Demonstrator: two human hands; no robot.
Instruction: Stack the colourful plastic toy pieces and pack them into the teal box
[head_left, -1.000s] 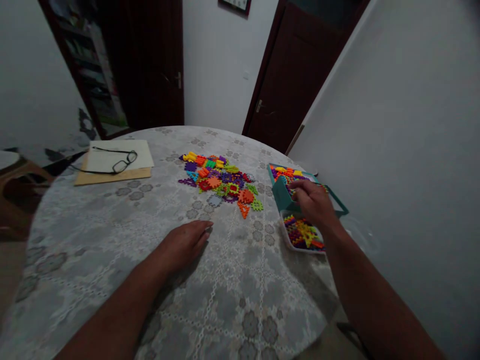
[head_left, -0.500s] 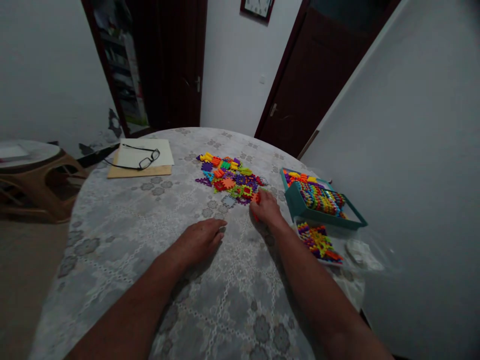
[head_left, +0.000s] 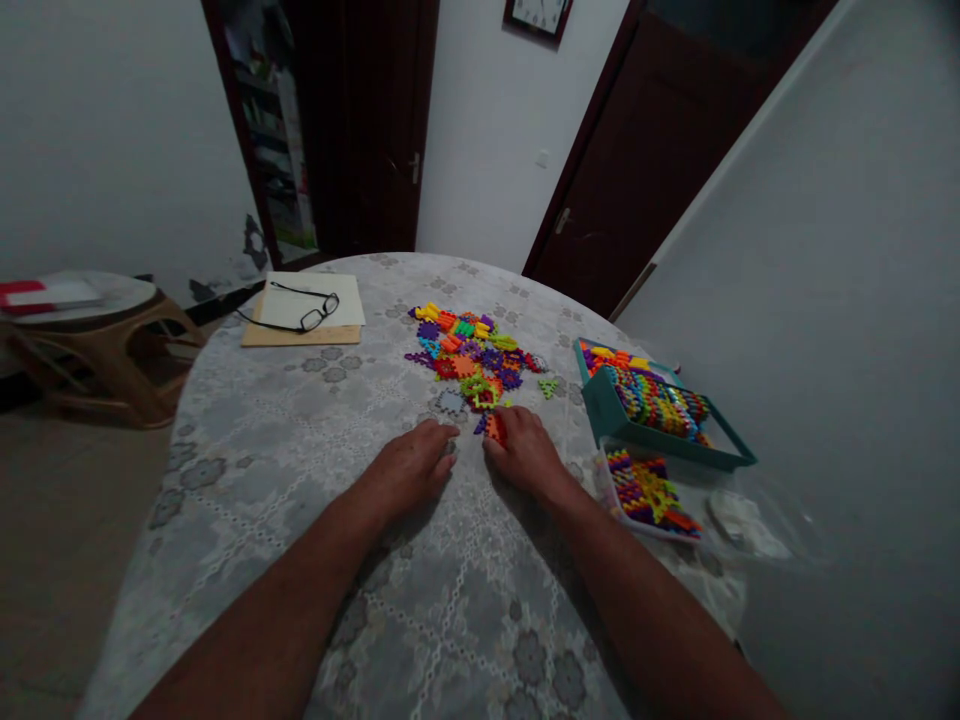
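My right hand [head_left: 523, 452] is closed on an orange interlocking plastic piece [head_left: 496, 429], low over the table at the near edge of a pile. Beside that orange piece a bit of purple shows; whether it is joined on, I cannot tell. The pile of colourful interlocking pieces [head_left: 465, 366] lies beyond both hands. A grey piece [head_left: 451, 401] sits at its near left edge. My left hand [head_left: 411, 462] rests on the tablecloth with fingers stretched forward and nothing visible in it. A small green piece [head_left: 548, 387] lies apart, right of the pile.
To the right stand a teal box [head_left: 660, 440] of stacked pieces and a clear plastic tray [head_left: 611, 490] with more. A plastic bag [head_left: 757, 525] lies near them. Glasses [head_left: 311, 319] rest on paper [head_left: 349, 300] at the far left of the patterned tablecloth [head_left: 277, 450].
My right hand has drawn back from the pile, nearer to me and slightly left, bringing the orange piece. The small green piece is now uncovered. My left hand stays almost in place.
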